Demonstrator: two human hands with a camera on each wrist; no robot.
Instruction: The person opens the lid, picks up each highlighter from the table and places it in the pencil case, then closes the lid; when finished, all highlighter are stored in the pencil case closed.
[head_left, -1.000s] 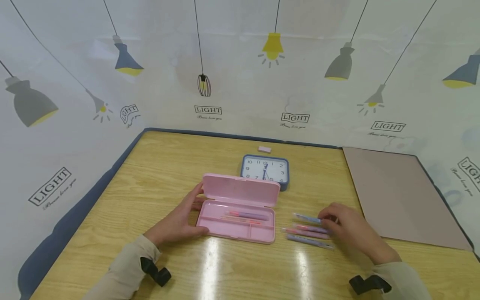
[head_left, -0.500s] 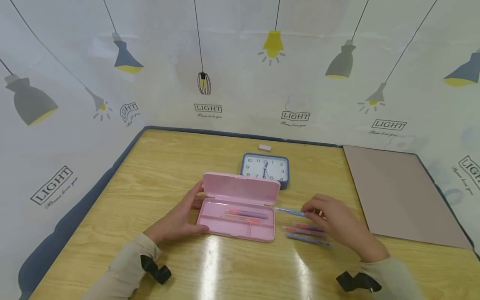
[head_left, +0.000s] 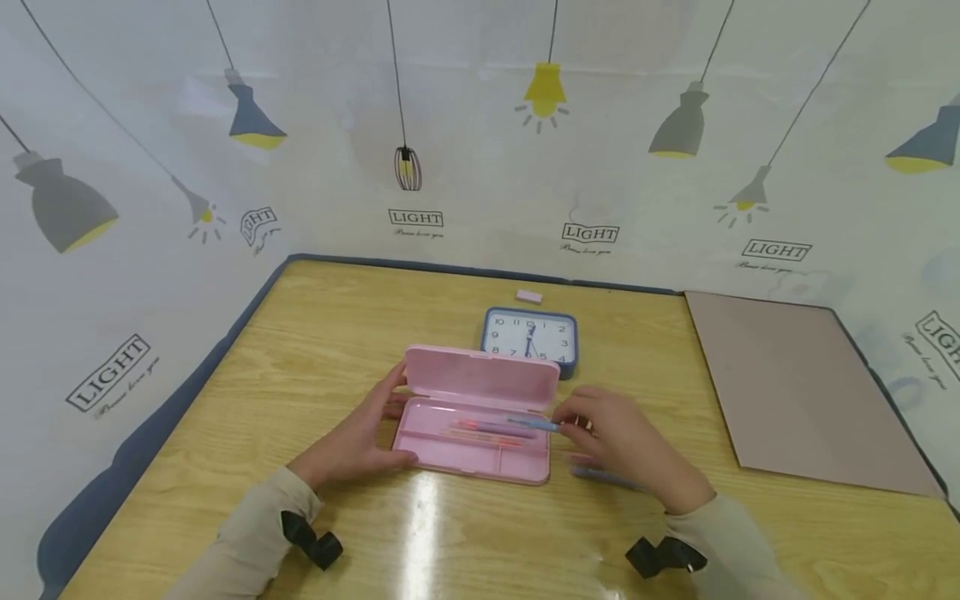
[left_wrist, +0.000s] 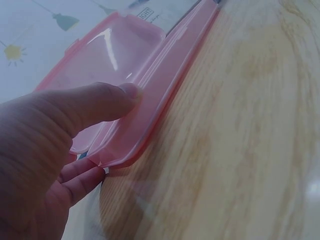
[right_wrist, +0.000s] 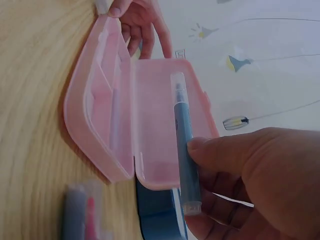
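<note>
A pink pencil case (head_left: 480,377) lies on the table with its lid raised. My left hand (head_left: 356,446) grips its left end, the thumb (left_wrist: 107,102) over the front rim and the fingers (left_wrist: 82,182) at the end and behind. In its rear compartment lie a few coloured pens (head_left: 491,430). My right hand (head_left: 618,437) pinches a capped blue marker pen (right_wrist: 184,135) between thumb and fingers. The marker's capped end reaches over the right side of the case. Below the right hand, more pens (head_left: 603,477) lie on the table, partly hidden by it.
Directly behind the case stands a blue-framed clock (head_left: 530,336), its lower edge covered by the lid. A small pink eraser (head_left: 529,297) lies farther back. A flat pinkish-brown board (head_left: 802,392) lies at the right. Printed wall sheets (head_left: 480,150) border the wooden table.
My right hand has picked up the blue marker from the loose pens and carried it left to over the pencil case. My left hand has stayed at the case's left end.
</note>
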